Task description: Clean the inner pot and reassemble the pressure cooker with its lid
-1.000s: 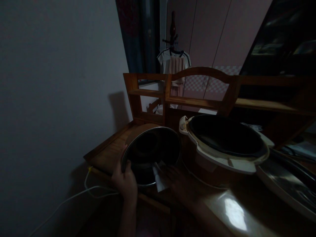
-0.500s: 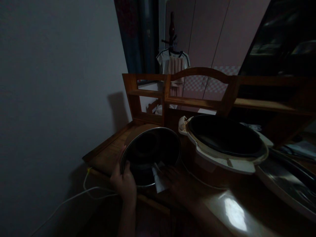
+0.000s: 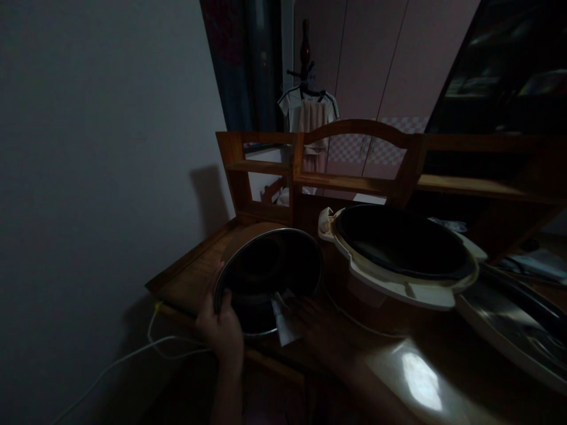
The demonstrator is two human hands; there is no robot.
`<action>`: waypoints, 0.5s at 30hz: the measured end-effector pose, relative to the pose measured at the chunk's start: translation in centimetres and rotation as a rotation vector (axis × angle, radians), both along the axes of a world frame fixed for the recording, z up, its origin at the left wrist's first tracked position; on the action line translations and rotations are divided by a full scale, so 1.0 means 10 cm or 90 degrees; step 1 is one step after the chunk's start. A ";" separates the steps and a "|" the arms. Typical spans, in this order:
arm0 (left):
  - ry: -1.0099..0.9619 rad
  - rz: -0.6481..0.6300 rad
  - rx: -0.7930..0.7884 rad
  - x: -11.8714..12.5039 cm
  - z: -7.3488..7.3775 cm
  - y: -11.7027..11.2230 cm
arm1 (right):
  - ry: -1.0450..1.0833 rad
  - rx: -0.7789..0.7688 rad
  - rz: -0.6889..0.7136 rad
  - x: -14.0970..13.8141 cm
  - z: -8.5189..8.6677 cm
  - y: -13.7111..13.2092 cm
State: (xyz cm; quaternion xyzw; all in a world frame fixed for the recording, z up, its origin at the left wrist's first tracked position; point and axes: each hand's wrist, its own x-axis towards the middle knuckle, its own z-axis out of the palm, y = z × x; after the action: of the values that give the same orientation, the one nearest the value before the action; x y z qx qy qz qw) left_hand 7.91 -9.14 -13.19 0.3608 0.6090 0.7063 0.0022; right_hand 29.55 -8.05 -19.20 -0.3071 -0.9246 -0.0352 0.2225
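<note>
A dark, round inner cooking pot (image 3: pixel 266 260) is tilted towards me at the left of the wooden desk. My left hand (image 3: pixel 220 321) grips its left rim, thumb on the inside and fingers behind the wall. At the pot's lower right edge, my right hand (image 3: pixel 312 324) holds a white paper tissue (image 3: pixel 286 321) against the rim; shadow hides most of those fingers. Just right of the pot stands the cooker body (image 3: pixel 407 298), with a pale, stained rim and a dark open interior.
A lid with a black handle (image 3: pixel 518 330) lies at the right. Behind the cooker runs a wooden shelf rack (image 3: pixel 349 183). A white cable (image 3: pixel 119 360) hangs off the desk's left front edge, near the wall (image 3: pixel 110 147). Clothes (image 3: pixel 312 115) hang farther back.
The whole view has shifted slightly, with everything a little farther left. Both hands keep their hold on the pot and the tissue.
</note>
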 end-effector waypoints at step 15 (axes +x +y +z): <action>-0.217 -0.032 0.089 0.25 -0.21 -0.23 | -0.008 0.012 0.031 -0.09 -0.04 0.08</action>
State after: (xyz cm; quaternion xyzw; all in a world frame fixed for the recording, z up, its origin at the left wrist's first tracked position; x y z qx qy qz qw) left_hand 10.46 -11.48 -15.30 0.2506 0.5400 0.7975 0.0981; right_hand 28.65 -7.26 -19.61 -0.2822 -0.9328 -0.0402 0.2203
